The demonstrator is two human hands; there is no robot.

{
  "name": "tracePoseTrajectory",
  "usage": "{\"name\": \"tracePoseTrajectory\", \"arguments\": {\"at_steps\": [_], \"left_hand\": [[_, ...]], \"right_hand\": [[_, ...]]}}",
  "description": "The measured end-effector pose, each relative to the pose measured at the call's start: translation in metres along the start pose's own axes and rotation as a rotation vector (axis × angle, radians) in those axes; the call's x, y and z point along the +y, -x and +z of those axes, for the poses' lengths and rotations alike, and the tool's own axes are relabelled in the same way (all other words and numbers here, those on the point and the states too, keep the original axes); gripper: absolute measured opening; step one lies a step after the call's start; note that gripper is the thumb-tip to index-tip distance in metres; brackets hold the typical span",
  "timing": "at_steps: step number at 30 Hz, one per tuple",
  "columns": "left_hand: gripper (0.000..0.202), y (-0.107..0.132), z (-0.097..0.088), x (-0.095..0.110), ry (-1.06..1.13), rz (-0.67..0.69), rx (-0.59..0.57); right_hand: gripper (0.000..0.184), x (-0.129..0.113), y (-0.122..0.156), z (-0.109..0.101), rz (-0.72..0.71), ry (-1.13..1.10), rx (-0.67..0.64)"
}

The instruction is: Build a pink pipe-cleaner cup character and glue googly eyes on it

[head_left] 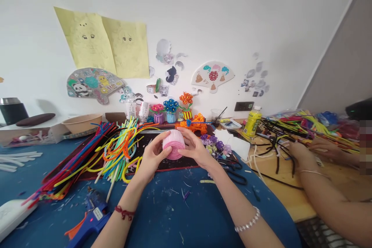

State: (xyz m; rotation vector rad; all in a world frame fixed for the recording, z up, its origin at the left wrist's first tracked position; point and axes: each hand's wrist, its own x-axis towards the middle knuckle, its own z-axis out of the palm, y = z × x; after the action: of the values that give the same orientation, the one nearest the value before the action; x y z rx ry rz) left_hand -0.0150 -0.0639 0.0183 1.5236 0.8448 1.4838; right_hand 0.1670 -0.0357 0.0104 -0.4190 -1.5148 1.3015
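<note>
Both my hands hold a small pink cup-shaped piece [173, 145] made of coiled pipe cleaners, its spiral bottom turned toward me. My left hand [151, 158] grips its left side, thumb on the spiral face. My right hand [195, 147] wraps its right side and top. The piece hangs just above the blue table [180, 217]. A big heap of coloured pipe cleaners [95, 151] lies to the left of my left hand. Small purple pipe-cleaner flowers [215, 145] lie just right of my right hand.
A blue glue gun [90, 221] lies at the front left. Black scissors [236, 170] rest right of my right forearm. Little flower pots [171, 110] and a yellow bottle [252, 121] stand at the back. Another person's hands [302, 153] work among pipe cleaners on the wooden table at right.
</note>
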Motion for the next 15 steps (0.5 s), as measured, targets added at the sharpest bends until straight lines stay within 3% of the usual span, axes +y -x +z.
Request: {"name": "tracePoseTrajectory", "arguments": {"at_steps": [5, 15], "left_hand": [[0.046, 0.0001, -0.0029, -0.0043, 0.028, 0.092, -0.01], [0.047, 0.0004, -0.0048, -0.0071, 0.01, 0.093, -0.03]], "right_hand": [[0.093, -0.0094, 0.0027, 0.0037, -0.045, -0.036, -0.014], [0.084, -0.0078, 0.0016, 0.0029, -0.048, -0.022, -0.005]]}}
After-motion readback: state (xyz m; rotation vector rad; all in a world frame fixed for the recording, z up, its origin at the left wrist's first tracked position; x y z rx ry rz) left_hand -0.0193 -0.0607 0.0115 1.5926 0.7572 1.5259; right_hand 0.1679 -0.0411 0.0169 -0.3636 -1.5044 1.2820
